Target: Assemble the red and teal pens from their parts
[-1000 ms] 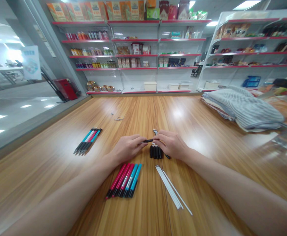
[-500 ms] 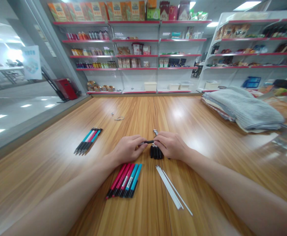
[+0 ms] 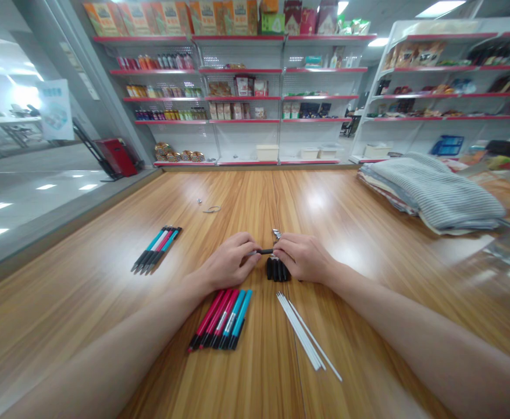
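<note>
Between my two hands a black pen grip [image 3: 266, 251] is held level, just above the table. My left hand [image 3: 231, 261] pinches its left end, where something thin and greyish shows at the fingertips. The fingers of my right hand [image 3: 302, 258] close on the other end. Right below lie several black pen grips [image 3: 276, 269] in a row, partly hidden by my right hand. Small silvery parts [image 3: 276, 234] lie just beyond it. Nearer to me are several pink and blue pen barrels [image 3: 222, 320] and a bunch of white pen refills [image 3: 305, 334].
Several pens with black grips and grey tips [image 3: 156, 250] lie together at left. A thin looped strip [image 3: 211, 209] and a tiny shiny piece [image 3: 199, 201] are farther back. Folded striped cloth [image 3: 438, 192] is piled at right. Stocked shelves [image 3: 241, 99] stand behind the wooden table [image 3: 246, 186].
My left hand's knuckles have lifted slightly, while both hands keep hold of the black pen grip in the same place. The other things have not moved.
</note>
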Action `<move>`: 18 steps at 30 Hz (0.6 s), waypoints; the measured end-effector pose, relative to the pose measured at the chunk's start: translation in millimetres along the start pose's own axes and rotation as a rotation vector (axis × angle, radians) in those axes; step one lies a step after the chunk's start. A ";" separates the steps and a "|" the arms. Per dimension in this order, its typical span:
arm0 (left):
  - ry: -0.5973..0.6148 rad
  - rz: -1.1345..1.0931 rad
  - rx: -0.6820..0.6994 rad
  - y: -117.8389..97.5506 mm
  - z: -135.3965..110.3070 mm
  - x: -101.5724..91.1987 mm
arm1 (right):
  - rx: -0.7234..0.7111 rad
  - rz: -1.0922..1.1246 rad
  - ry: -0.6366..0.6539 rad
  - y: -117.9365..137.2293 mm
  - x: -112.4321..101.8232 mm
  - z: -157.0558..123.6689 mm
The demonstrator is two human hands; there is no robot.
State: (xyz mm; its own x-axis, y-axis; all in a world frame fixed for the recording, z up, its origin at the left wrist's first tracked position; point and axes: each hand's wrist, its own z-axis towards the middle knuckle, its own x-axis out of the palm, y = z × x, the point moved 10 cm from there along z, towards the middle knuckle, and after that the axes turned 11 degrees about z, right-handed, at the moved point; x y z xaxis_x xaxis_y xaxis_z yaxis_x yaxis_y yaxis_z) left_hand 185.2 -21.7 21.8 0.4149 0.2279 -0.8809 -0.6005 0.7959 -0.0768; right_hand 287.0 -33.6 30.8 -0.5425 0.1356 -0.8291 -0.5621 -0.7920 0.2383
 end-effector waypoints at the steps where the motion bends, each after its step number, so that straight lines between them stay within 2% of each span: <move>1: -0.008 0.005 0.002 0.3 0.0 -0.6 | 0.000 0.001 0.000 -0.2 0.2 -0.1; 8: -0.053 0.038 -0.007 2.6 0.8 -6.0 | 0.006 -0.003 0.003 0.1 -0.4 0.2; 18: -0.058 0.048 -0.017 2.0 0.7 -9.4 | 0.009 -0.010 -0.009 -0.3 -1.7 -0.2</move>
State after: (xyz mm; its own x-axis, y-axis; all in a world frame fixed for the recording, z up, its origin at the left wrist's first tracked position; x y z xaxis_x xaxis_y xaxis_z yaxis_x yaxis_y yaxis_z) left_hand 180.5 -21.9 30.2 0.4239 0.2977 -0.8554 -0.6319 0.7738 -0.0438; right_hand 288.2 -33.7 32.0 -0.5422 0.1487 -0.8270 -0.5733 -0.7850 0.2347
